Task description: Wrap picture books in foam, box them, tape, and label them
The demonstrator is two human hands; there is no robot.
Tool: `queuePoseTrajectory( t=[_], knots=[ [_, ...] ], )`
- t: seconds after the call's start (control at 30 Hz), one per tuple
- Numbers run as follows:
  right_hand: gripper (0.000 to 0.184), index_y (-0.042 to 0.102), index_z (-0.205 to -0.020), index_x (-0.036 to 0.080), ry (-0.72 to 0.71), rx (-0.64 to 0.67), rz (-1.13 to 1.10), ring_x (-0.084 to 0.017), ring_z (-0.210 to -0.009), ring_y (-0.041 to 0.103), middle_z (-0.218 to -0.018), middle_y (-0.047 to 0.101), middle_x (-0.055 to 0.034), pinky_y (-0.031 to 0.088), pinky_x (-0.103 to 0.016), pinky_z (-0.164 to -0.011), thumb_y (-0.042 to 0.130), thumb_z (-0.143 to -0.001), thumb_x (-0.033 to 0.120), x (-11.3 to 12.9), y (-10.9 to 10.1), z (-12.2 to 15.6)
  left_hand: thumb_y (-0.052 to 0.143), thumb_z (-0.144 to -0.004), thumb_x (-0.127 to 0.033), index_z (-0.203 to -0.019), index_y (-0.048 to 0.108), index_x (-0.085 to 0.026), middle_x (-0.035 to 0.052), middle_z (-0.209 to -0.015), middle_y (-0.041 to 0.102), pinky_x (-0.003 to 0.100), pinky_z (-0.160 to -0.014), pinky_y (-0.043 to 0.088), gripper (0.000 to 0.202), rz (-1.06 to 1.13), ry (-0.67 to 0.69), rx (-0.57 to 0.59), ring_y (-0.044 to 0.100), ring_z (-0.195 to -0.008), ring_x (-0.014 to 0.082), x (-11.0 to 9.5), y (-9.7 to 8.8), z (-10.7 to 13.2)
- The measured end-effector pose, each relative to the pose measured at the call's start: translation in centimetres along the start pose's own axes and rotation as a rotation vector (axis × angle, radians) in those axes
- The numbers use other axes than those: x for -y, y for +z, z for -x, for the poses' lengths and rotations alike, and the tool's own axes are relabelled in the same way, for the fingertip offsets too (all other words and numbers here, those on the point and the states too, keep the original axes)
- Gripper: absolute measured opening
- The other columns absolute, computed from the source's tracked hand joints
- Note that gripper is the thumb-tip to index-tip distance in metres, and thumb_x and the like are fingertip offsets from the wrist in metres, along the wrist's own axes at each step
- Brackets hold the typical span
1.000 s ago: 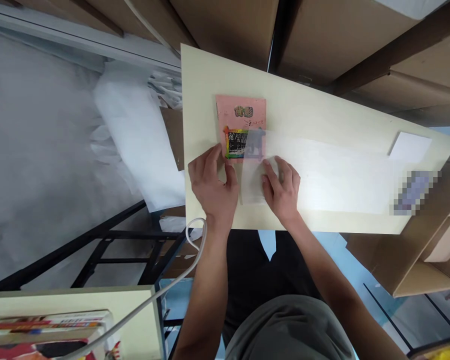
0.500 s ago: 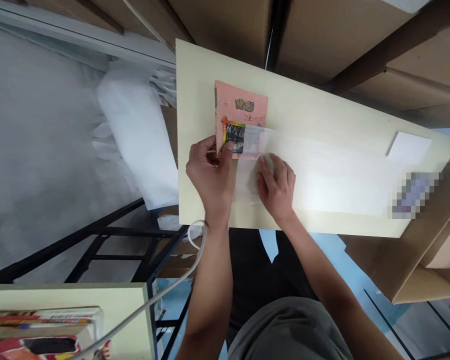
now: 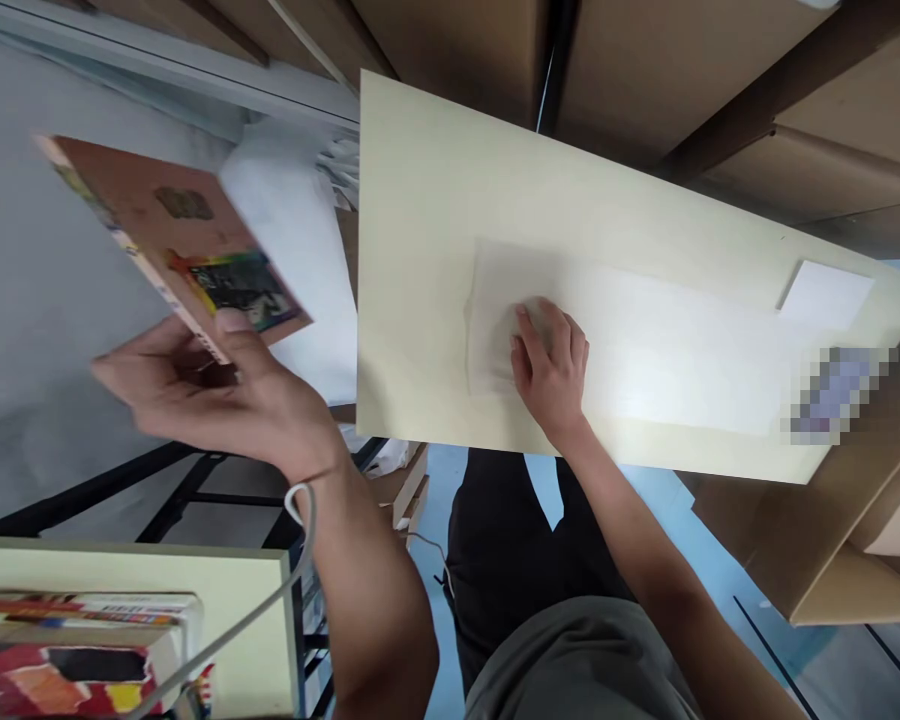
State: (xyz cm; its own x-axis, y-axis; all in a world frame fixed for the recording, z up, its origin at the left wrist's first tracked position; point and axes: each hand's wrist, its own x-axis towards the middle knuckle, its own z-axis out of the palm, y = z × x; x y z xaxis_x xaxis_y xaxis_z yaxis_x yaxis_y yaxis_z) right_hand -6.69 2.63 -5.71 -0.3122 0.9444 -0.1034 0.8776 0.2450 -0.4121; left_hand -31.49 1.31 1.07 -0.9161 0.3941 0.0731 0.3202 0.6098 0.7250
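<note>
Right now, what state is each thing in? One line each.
Pink book: tilted, held beyond the left edge of the cream tabletop.
Left hand: gripping the book near its spine, thumb on the cover.
Translucent sheet: spread flat on the tabletop.
Right hand: resting on the sheet, fingers loosely bent.
White rectangular pad: lying near the tabletop's right end.
White cable: curled by the left wrist.
</note>
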Motion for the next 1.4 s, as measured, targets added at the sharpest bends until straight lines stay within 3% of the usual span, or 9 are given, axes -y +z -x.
queuePoseTrajectory(
  t=[0.1, 0.2, 0.3, 0.43, 0.73, 0.87, 0.97, 1.17, 1.4],
  knots=[
    [0.051, 0.063, -0.168, 0.03, -0.007, 0.006, -0.045, -0.039, -0.156, 0.057, -0.168, 0.062, -0.0175, 0.055, -0.058, -0.123, 0.057, -0.118, 0.042, 0.0, -0.7, -0.3, 0.068, -0.09, -0.041, -0.096, 0.06, -0.025, 0.0041, -0.096, 0.065, 0.043, -0.098, 0.062, 0.019, 0.228, 0.064, 0.018, 0.07, -0.099, 0.0242, -1.3, 0.2, 2.7],
    [0.048, 0.067, -0.161, 0.028, 0.0, -0.055, -0.213, -0.033, -0.152, 0.062, -0.161, 0.067, -0.0171, 0.056, -0.055, -0.123, 0.043, -0.122, 0.039, 0.0, -3.1, -0.6, 0.078, -0.086, -0.047, -0.095, 0.066, -0.025, 0.0022, -0.092, 0.069, 0.038, -0.088, 0.062, 0.027, 0.448, -0.121, 0.319, 0.071, -0.091, 0.0216, -2.7, 1.3, 6.7],
    [0.05, 0.071, -0.153, 0.025, 0.099, -0.136, -0.398, -0.029, -0.138, 0.071, -0.145, 0.076, -0.0157, 0.062, -0.048, -0.113, 0.033, -0.124, 0.038, -0.6, -6.2, -0.6, 0.082, -0.089, -0.06, -0.098, 0.069, -0.027, 0.004, -0.096, 0.073, 0.035, -0.086, 0.063, 0.037, 0.478, -0.285, 0.594, 0.074, -0.094, 0.0219, -3.6, 2.5, 10.6],
    [0.039, 0.072, -0.15, 0.027, 0.228, -0.159, -0.459, -0.023, -0.108, 0.079, -0.117, 0.083, -0.0085, 0.065, -0.041, -0.096, 0.055, -0.118, 0.043, -2.5, -8.4, 0.1, 0.082, -0.093, -0.069, -0.103, 0.074, -0.025, 0.0053, -0.097, 0.076, 0.034, -0.081, 0.062, 0.046, 0.46, -0.287, 0.739, 0.074, -0.09, 0.0215, -3.8, 3.2, 13.6],
    [0.027, 0.077, -0.135, 0.028, 0.265, -0.189, -0.419, -0.021, -0.095, 0.075, -0.099, 0.08, -0.0046, 0.068, -0.038, -0.087, 0.067, -0.111, 0.033, -4.1, -6.0, 2.2, 0.074, -0.103, -0.043, -0.106, 0.078, -0.022, 0.0045, -0.098, 0.076, 0.03, -0.075, 0.057, 0.022, -0.021, 0.157, 0.747, 0.067, -0.076, 0.016, -1.9, 2.8, 13.0],
    [0.028, 0.075, -0.137, 0.027, 0.254, -0.202, -0.408, -0.02, -0.091, 0.073, -0.1, 0.08, -0.0044, 0.067, -0.037, -0.084, 0.063, -0.112, 0.031, -4.2, -6.4, 2.6, 0.081, -0.097, -0.036, -0.134, 0.07, -0.021, 0.0053, -0.111, 0.073, 0.032, -0.077, 0.058, 0.041, -0.11, 0.133, 0.574, 0.064, -0.077, 0.015, -1.1, 3.1, 12.8],
    [0.027, 0.074, -0.137, 0.027, 0.236, -0.214, -0.343, -0.02, -0.088, 0.071, -0.094, 0.077, -0.003, 0.066, -0.037, -0.083, 0.063, -0.113, 0.03, -4.8, -6.5, 3.1, 0.087, -0.093, -0.034, -0.128, 0.07, -0.021, 0.0037, -0.109, 0.067, 0.033, -0.079, 0.059, 0.041, -0.14, 0.098, 0.525, 0.061, -0.077, 0.0152, -0.6, 3.8, 12.5],
    [0.028, 0.071, -0.141, 0.025, 0.133, -0.304, -0.264, -0.021, -0.084, 0.067, -0.088, 0.071, -0.0026, 0.062, -0.037, -0.08, 0.061, -0.115, 0.028, -5.8, -4.6, 3.8, 0.085, -0.094, -0.029, -0.097, 0.072, -0.022, 0.0066, -0.11, 0.068, 0.04, -0.096, 0.06, 0.015, -0.079, 0.188, 0.517, 0.067, -0.097, 0.0211, -1.1, 4.4, 12.0],
    [0.024, 0.073, -0.136, 0.025, 0.132, -0.368, -0.153, -0.022, -0.082, 0.065, -0.085, 0.069, -0.0031, 0.06, -0.038, -0.081, 0.059, -0.118, 0.031, -5.9, -3.0, 3.8, 0.082, -0.097, -0.027, -0.12, 0.066, -0.023, 0.0006, -0.097, 0.074, 0.028, -0.079, 0.06, 0.028, 0.193, 0.117, 0.629, 0.073, -0.088, 0.0166, -3.3, 3.6, 13.8]
  ],
)
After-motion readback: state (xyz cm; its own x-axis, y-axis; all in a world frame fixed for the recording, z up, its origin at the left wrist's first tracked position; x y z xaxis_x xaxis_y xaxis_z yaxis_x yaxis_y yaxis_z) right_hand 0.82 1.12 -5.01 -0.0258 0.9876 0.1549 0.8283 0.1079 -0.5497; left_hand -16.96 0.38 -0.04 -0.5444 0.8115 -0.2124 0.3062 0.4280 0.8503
